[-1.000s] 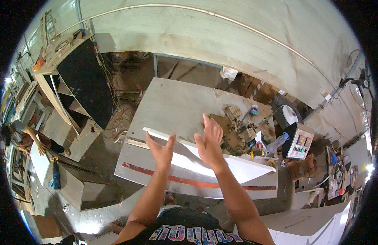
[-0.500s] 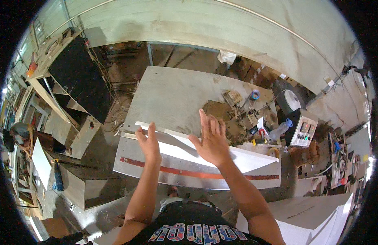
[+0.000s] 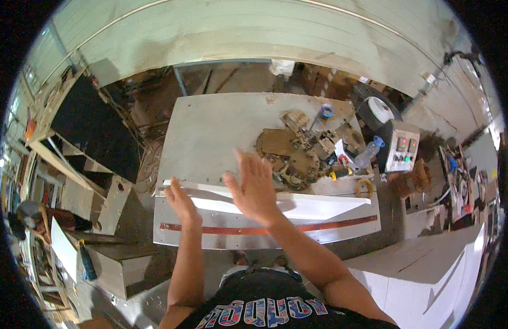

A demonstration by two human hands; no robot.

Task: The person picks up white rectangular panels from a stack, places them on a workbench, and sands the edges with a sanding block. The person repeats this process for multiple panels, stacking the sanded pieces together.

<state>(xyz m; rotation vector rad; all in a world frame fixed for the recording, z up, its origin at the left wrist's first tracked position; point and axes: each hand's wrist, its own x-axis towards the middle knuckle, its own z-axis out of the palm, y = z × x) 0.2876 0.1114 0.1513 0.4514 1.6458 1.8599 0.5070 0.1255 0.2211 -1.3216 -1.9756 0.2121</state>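
- Reaching in from seven o'clock with left hand (image 3: 182, 203), fingers bent toward eleven at the nine-o'clock end of a smooth white panel (image 3: 314, 208); unable to tell a wide grip from a closed one;
- Extending right hand (image 3: 254, 190) from five o'clock over its middle, thumb apart, fingers stretched toward twelve; wide in grip, contact unclear;
- Lying long, narrow across grey tabletop (image 3: 204, 131) at six o'clock; near flat reddish-brown strip (image 3: 232, 231).
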